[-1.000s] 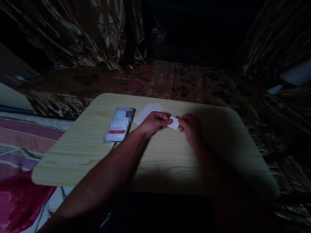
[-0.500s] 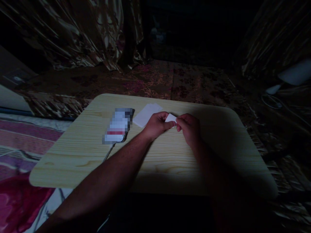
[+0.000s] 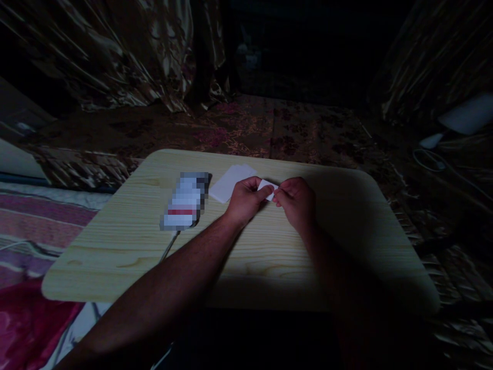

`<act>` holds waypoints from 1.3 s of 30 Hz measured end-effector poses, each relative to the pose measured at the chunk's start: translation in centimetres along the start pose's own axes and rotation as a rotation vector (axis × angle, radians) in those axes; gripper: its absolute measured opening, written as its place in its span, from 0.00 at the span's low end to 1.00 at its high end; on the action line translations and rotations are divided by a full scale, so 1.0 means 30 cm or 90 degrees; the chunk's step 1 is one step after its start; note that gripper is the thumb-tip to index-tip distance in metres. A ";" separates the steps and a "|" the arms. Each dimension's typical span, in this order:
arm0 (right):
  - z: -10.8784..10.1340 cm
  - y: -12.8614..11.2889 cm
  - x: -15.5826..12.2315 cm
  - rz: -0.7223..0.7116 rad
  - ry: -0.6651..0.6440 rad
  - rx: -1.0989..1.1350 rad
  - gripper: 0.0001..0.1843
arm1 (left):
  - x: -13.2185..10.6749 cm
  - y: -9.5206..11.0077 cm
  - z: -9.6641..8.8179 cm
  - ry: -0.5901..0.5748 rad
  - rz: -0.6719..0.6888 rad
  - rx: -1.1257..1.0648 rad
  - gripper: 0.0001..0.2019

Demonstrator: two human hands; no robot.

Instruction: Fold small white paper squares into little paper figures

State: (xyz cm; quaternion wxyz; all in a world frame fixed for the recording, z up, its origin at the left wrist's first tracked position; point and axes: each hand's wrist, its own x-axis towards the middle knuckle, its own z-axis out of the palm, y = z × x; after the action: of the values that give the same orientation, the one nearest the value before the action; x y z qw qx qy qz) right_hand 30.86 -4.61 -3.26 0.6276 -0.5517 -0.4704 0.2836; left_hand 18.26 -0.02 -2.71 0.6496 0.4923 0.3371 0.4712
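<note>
A small white piece of paper (image 3: 267,186), which looks folded, is held between my two hands over the wooden table (image 3: 269,246). My left hand (image 3: 247,199) pinches its left part, with the thumb lying across its face. At its right corner, the fingertips of my right hand (image 3: 296,199) close on the edge. Just behind my left hand lies a stack of white paper sheets (image 3: 227,184), its near right part covered by that hand.
Left of the sheets lies a phone (image 3: 185,200) with a blurred screen and a white cable (image 3: 169,245) running toward me. A white lamp-like object (image 3: 468,114) stands at the right. Bedding (image 3: 42,221) borders the table's left; patterned cloth (image 3: 246,128) lies beyond its far edge.
The small paper has turned and tilted slightly in my hands. My left thumb now lies further over it, and my right fingers have shifted a little left and lower along its edge.
</note>
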 end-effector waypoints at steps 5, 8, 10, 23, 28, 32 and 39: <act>0.002 -0.002 -0.009 -0.021 0.003 -0.025 0.09 | -0.002 0.003 0.002 0.000 0.003 -0.023 0.12; 0.000 0.001 -0.010 -0.007 0.008 -0.037 0.09 | -0.002 0.006 0.003 -0.006 -0.015 -0.043 0.12; 0.000 0.003 -0.009 -0.006 0.013 -0.046 0.09 | -0.003 0.008 0.003 -0.008 -0.024 -0.053 0.12; -0.004 0.005 -0.011 -0.022 0.030 -0.087 0.08 | -0.004 0.002 0.006 0.008 0.002 -0.004 0.13; -0.008 -0.023 -0.004 0.021 0.009 -0.032 0.06 | -0.008 0.006 0.007 -0.001 0.029 0.051 0.14; -0.010 -0.031 0.001 0.042 0.012 -0.024 0.06 | -0.012 0.010 0.014 -0.004 0.055 0.093 0.14; -0.010 -0.030 0.004 0.035 0.022 -0.022 0.05 | -0.014 0.012 0.017 0.001 0.080 0.156 0.14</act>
State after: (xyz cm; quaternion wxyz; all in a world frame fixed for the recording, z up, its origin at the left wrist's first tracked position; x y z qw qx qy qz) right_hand 31.03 -4.82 -2.35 0.6181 -0.5799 -0.4490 0.2830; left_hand 18.49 -0.55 -2.23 0.5537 0.5877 0.3613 0.4664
